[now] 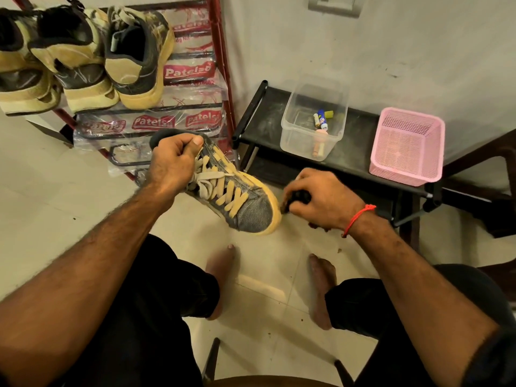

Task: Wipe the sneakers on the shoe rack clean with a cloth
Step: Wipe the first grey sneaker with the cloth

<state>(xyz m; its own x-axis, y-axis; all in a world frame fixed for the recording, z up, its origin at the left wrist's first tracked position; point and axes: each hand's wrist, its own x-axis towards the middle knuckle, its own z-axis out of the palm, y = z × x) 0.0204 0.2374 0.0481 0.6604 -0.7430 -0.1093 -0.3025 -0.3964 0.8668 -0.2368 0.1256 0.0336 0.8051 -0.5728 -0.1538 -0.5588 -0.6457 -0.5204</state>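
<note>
My left hand [174, 163] grips a grey sneaker [251, 212] with a yellow sole and pale laces by its collar, toe pointing down and right, above the floor. My right hand [324, 199] holds a small dark cloth [300, 197] pressed against the yellow toe edge of that sneaker. Three more grey and tan sneakers [134, 54] stand heels out on the red shoe rack [220, 51] at the upper left.
A low black shelf [262, 121] to the right carries a clear plastic tub [312, 127] with small items and a pink mesh basket [406, 146]. Plastic-wrapped rack shelves sit behind the held sneaker. My knees and bare feet are below, on a tiled floor.
</note>
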